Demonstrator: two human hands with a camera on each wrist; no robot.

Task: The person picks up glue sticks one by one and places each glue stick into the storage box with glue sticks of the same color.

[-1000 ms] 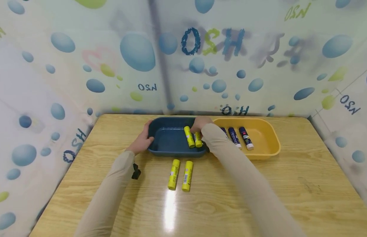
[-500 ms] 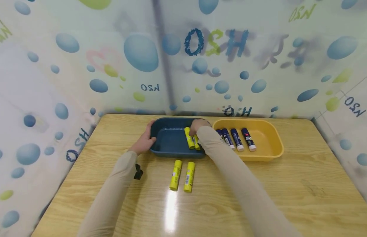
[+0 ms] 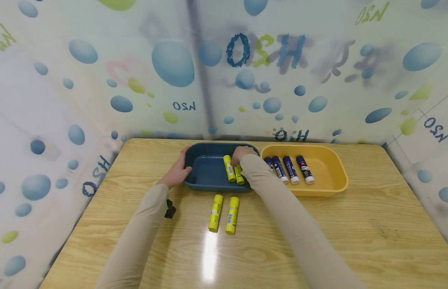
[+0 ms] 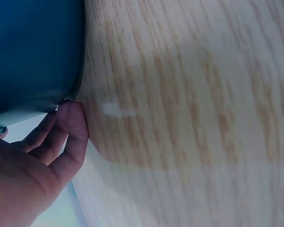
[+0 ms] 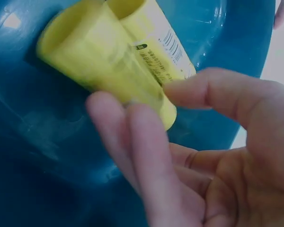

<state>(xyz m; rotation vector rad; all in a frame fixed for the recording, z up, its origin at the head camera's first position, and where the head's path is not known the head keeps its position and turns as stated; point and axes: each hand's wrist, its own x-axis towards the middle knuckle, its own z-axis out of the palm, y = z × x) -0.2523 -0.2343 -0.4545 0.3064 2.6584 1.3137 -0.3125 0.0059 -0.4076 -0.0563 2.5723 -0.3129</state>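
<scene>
My left hand [image 3: 175, 173] holds the left end of the dark blue plastic bin [image 3: 209, 188], thumb at the rim. In the left wrist view, its fingers [image 4: 75, 130] bend against the bin's outer wall [image 4: 33, 56]. Inside the bin's right part, my right hand [image 3: 242, 154] pinches a yellow glue stick [image 3: 240, 176] between thumb and fingers. The right wrist view has this glue stick [image 5: 109, 59] lying against a second yellow glue stick [image 5: 163, 40], which rests in the bin. Two more yellow glue sticks, one left [image 3: 215, 212] and one right [image 3: 232, 215], lie on the table before the bin.
A yellow-orange bin [image 3: 325, 168] stands close to the blue bin's right end. Several navy glue sticks [image 3: 291, 170] with white ends lie in it. The wooden table [image 3: 354, 241] meets a patterned wall covering [image 3: 137, 60] at the back.
My right hand has shifted slightly left with its glue stick, nearer the other one in the blue bin. More navy glue sticks show now. The left hand keeps its hold; the head view has shifted slightly.
</scene>
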